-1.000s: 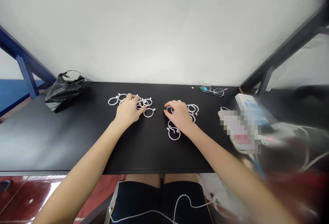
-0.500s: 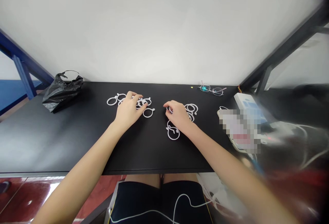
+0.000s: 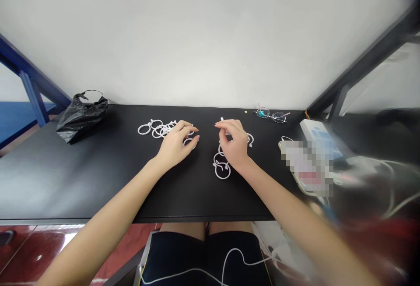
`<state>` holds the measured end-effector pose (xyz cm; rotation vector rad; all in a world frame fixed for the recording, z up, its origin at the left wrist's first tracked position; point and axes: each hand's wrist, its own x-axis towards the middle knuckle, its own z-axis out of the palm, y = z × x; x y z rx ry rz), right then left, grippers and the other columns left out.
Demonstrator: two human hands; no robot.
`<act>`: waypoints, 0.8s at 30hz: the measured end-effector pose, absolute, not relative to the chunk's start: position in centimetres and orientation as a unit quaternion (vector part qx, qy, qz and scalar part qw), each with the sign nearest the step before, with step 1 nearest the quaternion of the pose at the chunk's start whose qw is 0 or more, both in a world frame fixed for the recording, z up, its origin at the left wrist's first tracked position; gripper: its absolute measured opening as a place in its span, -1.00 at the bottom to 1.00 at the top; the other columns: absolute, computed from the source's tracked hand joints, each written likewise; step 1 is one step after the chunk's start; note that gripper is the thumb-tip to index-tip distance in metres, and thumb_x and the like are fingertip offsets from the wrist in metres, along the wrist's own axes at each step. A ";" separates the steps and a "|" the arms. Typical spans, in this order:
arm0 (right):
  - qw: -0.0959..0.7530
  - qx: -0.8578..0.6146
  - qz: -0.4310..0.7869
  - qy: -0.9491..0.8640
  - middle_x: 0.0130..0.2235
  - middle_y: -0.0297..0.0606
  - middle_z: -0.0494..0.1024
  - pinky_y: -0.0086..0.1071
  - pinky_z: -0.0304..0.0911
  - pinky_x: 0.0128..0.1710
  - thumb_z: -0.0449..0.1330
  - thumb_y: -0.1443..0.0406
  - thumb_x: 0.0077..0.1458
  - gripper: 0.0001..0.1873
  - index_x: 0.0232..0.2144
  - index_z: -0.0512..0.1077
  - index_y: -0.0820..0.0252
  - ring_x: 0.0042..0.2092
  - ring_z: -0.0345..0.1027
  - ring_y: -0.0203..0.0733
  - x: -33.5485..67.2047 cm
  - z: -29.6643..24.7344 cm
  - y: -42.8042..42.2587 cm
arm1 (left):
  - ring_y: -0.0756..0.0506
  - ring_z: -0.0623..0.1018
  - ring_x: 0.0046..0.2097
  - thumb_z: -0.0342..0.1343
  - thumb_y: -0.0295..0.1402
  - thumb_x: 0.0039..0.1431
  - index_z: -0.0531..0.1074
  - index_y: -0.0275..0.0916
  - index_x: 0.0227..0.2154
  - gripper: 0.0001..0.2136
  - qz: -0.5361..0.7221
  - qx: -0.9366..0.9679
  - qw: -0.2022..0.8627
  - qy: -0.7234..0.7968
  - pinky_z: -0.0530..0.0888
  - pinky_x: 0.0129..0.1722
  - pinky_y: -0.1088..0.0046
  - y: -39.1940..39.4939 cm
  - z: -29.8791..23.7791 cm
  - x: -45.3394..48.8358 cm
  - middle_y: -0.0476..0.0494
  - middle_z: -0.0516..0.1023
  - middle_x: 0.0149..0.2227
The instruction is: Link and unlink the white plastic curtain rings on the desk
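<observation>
Several white plastic rings with small knobs or clasps (image 3: 143, 134) lie in a loose cluster on the left of the black table. My left hand (image 3: 175, 146) is over the right end of this cluster, thumb and fingers apart, partly covering a ring. To the right lies a second group of white rings (image 3: 222, 178), partly hidden by my right hand (image 3: 235, 143). That hand is curled with thumb and forefinger close together. A white ring's end (image 3: 222, 119) sticks up past its fingertips; most of that ring is hidden.
A black plastic bag (image 3: 82, 117) stands at the back left of the table (image 3: 82, 181). Eyeglasses (image 3: 278, 117) lie at the back right. Farther right are a white box (image 3: 320, 135), a blurred-out phone-like device (image 3: 305, 167) and cables. A white cable (image 3: 190, 270) crosses my lap.
My left hand has shifted right and towards me, uncovering rings. My right hand has lifted slightly and moved right, with a white ring's end now showing at its fingertips.
</observation>
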<state>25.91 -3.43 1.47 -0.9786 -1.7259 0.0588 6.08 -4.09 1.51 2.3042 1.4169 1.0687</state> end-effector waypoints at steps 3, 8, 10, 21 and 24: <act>0.574 -0.378 0.015 -0.726 -0.23 -0.20 0.60 -0.17 0.40 -0.22 0.01 0.43 0.21 -0.72 -0.32 0.50 0.05 -0.18 0.43 -0.10 25.8 1.8 -3.7 | -0.04 0.50 -0.28 0.13 -0.23 0.19 0.43 -0.20 -0.06 -0.71 0.389 0.759 0.251 0.458 0.42 -0.49 0.51 -4.5 1.7 6.7 -0.20 0.46 -0.08; 0.565 -0.338 0.037 -0.751 -0.18 -0.18 0.59 -0.16 0.44 -0.24 0.04 0.40 0.22 -0.74 -0.30 0.50 0.02 -0.14 0.46 -0.09 25.4 1.5 -4.3 | -0.08 0.54 -0.14 0.20 -0.25 0.13 0.14 -0.07 0.23 -0.39 0.395 0.669 0.500 0.382 0.56 -0.43 0.50 -5.1 1.9 7.8 -0.29 0.33 0.15; 0.562 -0.317 0.051 -0.762 -0.17 -0.19 0.59 -0.17 0.45 -0.24 0.04 0.39 0.22 -0.74 -0.30 0.51 0.02 -0.13 0.47 -0.10 25.3 1.5 -4.5 | -0.10 0.54 -0.10 0.21 -0.28 0.13 0.13 -0.05 0.23 -0.38 0.389 0.642 0.561 0.347 0.60 -0.37 0.45 -5.2 1.9 8.0 -0.29 0.31 0.17; 0.568 -0.262 0.096 -0.774 -0.15 -0.18 0.58 -0.32 0.49 -0.31 0.04 0.41 0.25 -0.77 -0.26 0.49 0.10 -0.15 0.50 -0.19 24.8 1.2 -4.6 | -0.15 0.52 0.01 0.16 -0.35 0.23 0.32 -0.16 0.11 -0.61 0.350 0.591 0.679 0.260 0.57 -0.11 0.29 -5.2 1.3 7.8 -0.20 0.51 -0.04; 0.568 -0.264 0.090 -0.774 -0.14 -0.18 0.57 -0.35 0.49 -0.35 0.04 0.41 0.25 -0.77 -0.25 0.49 0.09 -0.18 0.51 -0.21 24.8 1.0 -4.7 | -0.12 0.53 -0.03 0.16 -0.36 0.23 0.32 -0.16 0.10 -0.62 0.352 0.574 0.692 0.258 0.54 -0.07 0.28 -4.9 0.9 7.7 -0.18 0.52 -0.07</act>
